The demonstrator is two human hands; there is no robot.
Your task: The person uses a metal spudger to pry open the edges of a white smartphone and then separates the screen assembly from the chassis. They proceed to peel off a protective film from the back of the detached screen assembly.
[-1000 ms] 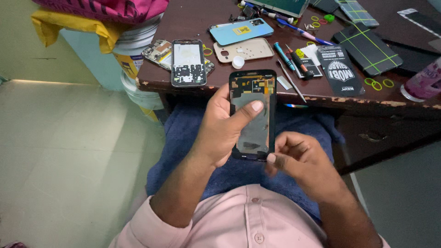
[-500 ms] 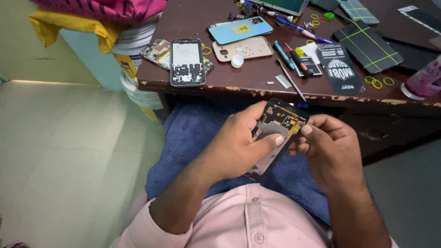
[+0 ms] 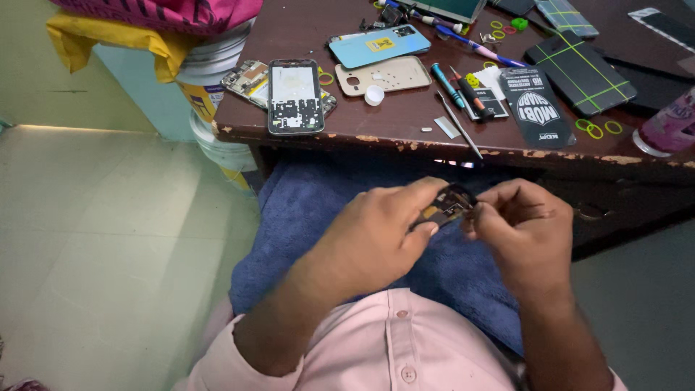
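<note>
Phone frame (image 3: 447, 206), opened and showing dark inner parts with a bit of orange, now sits low in the middle of the frame, tipped nearly edge-on to us above the blue cloth (image 3: 326, 210) on our lap. A second ago we held it upright and flat to the camera, its whole open back in plain sight; half a second ago it had begun to tilt toward the right hand. We judge that the work has passed from looking the piece over to handling one end of it.

Our left hand (image 3: 376, 239) wraps the frame from the left, fingers curled over its top and the thumb pressed along its lower edge. Our right hand (image 3: 525, 232) has closed in from the right, fingertips pinched together at the frame's right end; what they pinch we cannot tell.

Along the upper part of the frame, the brown desk (image 3: 289, 22) carries a stripped phone body (image 3: 295, 95), a beige back cover (image 3: 384, 75), a light blue back cover (image 3: 379, 45) and a screwdriver (image 3: 447, 85).
</note>
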